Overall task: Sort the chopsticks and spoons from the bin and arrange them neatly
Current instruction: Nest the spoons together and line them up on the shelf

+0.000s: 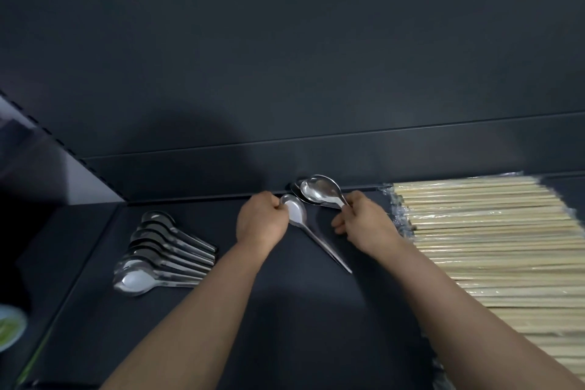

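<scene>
L hand: L hand (261,225) has fingers curled on the bowl end of a single spoon (297,214). Handle runs toward me and to the right, between my forearms.
R hand: R hand (364,220) pinches the handle of a nested spoon pair (319,189), bowls up, close to the back ledge. Looks like 2 stacked, can't tell if more.
Sorted so far: spoon row (164,253) sits overlapped on the left of the dark shelf (316,310), bowls left, handles right. Wrapped chopsticks (490,231) lie side by side on the right, just beside the R hand.
Bin: not in view.
Step (my read): merging loose spoons into one nested stack, then onto the row.
How to do it well: turn the L spoon so its handle lines up w/ the pair's, since they aren't quite parallel. Then seat bowl into bowl. Pinch low on the handles so the stack doesn't fan. Set down w/ the same overlap and angle as the row.
Risk: polished steel prob. slick, so the pair may slide apart if tilted.
Other: plate (9,326) w/ sth green at the lower-left edge.
</scene>
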`<move>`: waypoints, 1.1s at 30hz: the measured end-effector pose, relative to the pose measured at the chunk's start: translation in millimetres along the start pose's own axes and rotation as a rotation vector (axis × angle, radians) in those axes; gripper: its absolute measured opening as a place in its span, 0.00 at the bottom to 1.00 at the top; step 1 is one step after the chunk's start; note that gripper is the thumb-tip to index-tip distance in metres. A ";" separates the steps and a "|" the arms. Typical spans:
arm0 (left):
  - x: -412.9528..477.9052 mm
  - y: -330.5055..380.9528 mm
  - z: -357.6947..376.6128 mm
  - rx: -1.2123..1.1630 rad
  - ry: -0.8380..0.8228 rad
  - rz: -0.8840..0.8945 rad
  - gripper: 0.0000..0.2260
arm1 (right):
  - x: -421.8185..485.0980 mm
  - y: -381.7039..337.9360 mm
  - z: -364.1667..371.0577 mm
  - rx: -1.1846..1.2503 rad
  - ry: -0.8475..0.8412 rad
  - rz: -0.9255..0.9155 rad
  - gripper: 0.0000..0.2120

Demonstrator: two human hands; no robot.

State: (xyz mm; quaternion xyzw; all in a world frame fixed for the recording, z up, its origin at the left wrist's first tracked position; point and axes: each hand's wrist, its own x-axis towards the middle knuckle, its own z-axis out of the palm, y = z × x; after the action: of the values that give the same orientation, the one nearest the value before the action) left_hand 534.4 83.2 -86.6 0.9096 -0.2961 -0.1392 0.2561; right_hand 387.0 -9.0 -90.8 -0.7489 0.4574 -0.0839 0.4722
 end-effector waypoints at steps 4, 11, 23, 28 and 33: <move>-12.8 -5.3 -5.0 -0.248 0.028 0.035 0.04 | -10.5 -9.5 14.6 0.194 -0.104 -0.006 0.07; -29.5 -38.3 -33.4 -0.378 0.131 0.046 0.07 | -38.2 -40.5 47.0 0.051 -0.213 -0.146 0.08; -54.0 -171.6 -124.7 -0.139 0.160 0.005 0.04 | -90.3 -103.0 164.0 -0.581 -0.039 -0.419 0.10; -57.7 -221.1 -144.1 0.030 0.114 -0.023 0.03 | -99.9 -110.6 212.7 -0.686 0.070 -0.506 0.12; -55.3 -241.8 -143.4 0.108 0.141 -0.004 0.04 | -100.5 -109.7 241.4 -0.800 0.167 -0.499 0.11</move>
State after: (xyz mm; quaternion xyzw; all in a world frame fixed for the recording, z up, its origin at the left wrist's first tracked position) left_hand 662.0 339.6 -94.5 0.9302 -0.2827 -0.0589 0.2265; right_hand 531.0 234.9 -104.4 -0.9495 0.2964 -0.0718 0.0741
